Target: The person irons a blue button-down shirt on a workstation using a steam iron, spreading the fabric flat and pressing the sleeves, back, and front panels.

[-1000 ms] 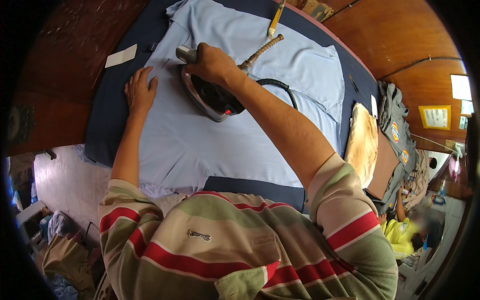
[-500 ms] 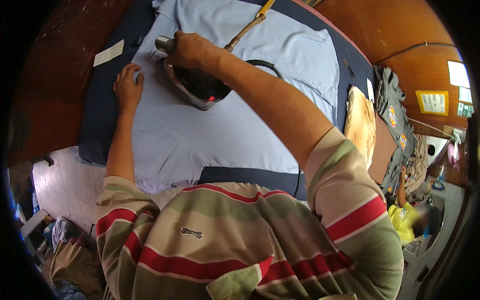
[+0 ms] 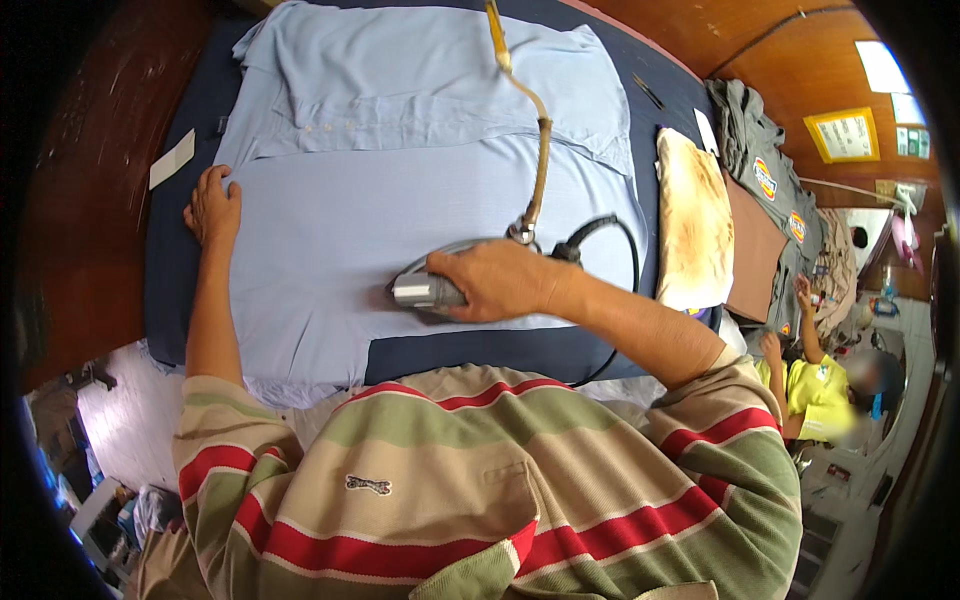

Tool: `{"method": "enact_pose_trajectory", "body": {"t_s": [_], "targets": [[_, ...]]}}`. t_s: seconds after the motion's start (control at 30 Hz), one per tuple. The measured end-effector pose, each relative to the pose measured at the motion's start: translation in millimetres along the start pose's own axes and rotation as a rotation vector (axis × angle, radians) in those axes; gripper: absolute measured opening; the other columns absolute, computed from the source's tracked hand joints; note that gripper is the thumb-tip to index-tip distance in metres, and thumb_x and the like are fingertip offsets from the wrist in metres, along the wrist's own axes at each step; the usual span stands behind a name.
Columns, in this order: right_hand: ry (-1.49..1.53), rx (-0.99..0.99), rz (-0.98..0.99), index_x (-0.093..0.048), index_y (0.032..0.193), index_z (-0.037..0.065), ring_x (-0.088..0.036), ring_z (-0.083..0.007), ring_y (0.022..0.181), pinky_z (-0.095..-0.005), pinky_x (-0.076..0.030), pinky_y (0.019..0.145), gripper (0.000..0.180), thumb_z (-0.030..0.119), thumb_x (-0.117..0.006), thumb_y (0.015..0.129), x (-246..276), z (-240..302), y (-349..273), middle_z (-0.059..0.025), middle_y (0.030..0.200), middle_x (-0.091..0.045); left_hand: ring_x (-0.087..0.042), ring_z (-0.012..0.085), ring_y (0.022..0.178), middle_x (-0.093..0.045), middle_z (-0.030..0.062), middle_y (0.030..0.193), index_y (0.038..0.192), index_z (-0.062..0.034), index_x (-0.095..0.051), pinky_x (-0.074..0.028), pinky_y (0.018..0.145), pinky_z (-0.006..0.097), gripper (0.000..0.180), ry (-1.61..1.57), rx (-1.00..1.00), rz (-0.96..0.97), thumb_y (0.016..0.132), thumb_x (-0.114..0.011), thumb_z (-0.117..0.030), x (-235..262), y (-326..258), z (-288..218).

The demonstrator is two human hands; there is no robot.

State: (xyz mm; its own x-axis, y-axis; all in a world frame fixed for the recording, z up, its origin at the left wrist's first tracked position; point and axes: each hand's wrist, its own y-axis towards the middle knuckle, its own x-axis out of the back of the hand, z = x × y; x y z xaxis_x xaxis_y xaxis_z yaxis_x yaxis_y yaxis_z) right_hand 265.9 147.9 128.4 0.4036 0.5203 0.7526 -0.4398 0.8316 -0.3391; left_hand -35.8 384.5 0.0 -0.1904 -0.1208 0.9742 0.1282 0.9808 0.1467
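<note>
A light blue shirt (image 3: 300, 220) lies spread over a dark navy padded table (image 3: 480, 357), its buttoned strip running across the farther part. My right hand (image 3: 505, 280) is wrapped round the grey handle of a steam iron (image 3: 425, 291), which rests on the shirt's near right part. Hand and handle hide much of the iron's body. From its back rises a tan hose (image 3: 541, 170); a black cable (image 3: 634, 260) loops off to the right. My left hand (image 3: 212, 205) lies flat at the shirt's left edge, fingers slightly apart, holding nothing.
A white card (image 3: 172, 160) lies left on the navy cover. Rightward are a scorched cream cloth (image 3: 694, 220), a brown board (image 3: 752, 250), dark grey garments (image 3: 745, 125) and a thin dark tool (image 3: 648, 92). Beyond them, a person in yellow (image 3: 815, 390) sits low.
My right hand has brought the iron from the shirt's far left toward me and to the right. The hose and cable swung along. My left hand still lies at the left edge.
</note>
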Motion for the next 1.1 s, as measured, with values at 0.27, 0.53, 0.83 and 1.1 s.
{"method": "enact_pose_trajectory", "body": {"t_s": [0.27, 0.53, 0.83, 1.1], "targets": [[0.054, -0.4, -0.382, -0.051, 0.101, 0.001, -0.06, -0.0405, 0.08, -0.0439, -0.048, 0.07, 0.038, 0.025, -0.062, 0.074, 50.7, -58.2, 12.3, -0.026, 0.083, -0.061, -0.042, 0.0219, 0.12, -0.047, 0.0016, 0.129, 0.114, -0.0144, -0.054, -0.031, 0.097, 0.045, 0.029, -0.136, -0.259, -0.01, 0.087, -0.05, -0.022, -25.7, -36.8, -77.2], [0.145, -0.809, -0.726, -0.052, 0.11, -0.005, -0.062, -0.0311, 0.088, -0.0373, -0.047, 0.078, 0.058, 0.032, -0.067, 0.068, 54.7, -175.1, -103.2, -0.0229, 0.096, -0.062, -0.028, 0.0225, 0.132, -0.033, 0.0036, 0.142, 0.133, -0.018, -0.041, -0.024, 0.103, 0.046, 0.046, -0.031, -0.184, 0.036, 0.089, -0.047, -0.032, -25.2, -36.8, -89.4], [0.465, -0.9, -0.854, -0.053, 0.107, -0.005, -0.06, -0.0223, 0.077, -0.0322, -0.047, 0.071, 0.052, 0.024, -0.067, 0.067, 61.0, -208.1, -160.2, -0.0163, 0.086, -0.061, -0.028, 0.0243, 0.132, -0.03, 0.006, 0.144, 0.134, -0.0203, -0.041, -0.027, 0.102, 0.047, 0.047, -0.005, -0.185, 0.016, 0.088, -0.047, -0.032, -24.5, -37.1, -86.6], [0.282, -0.561, -0.524, -0.054, 0.102, 0.0, -0.058, -0.0204, 0.075, -0.0311, -0.045, 0.069, 0.042, 0.019, -0.067, 0.067, 89.1, -182.6, -98.3, -0.0137, 0.08, -0.06, -0.046, 0.024, 0.115, -0.042, 0.0047, 0.134, 0.13, -0.0286, -0.046, -0.034, 0.092, 0.049, 0.044, 0.134, -0.222, -0.015, 0.086, -0.05, -0.034, -15.8, -6.7, -87.9]]}}
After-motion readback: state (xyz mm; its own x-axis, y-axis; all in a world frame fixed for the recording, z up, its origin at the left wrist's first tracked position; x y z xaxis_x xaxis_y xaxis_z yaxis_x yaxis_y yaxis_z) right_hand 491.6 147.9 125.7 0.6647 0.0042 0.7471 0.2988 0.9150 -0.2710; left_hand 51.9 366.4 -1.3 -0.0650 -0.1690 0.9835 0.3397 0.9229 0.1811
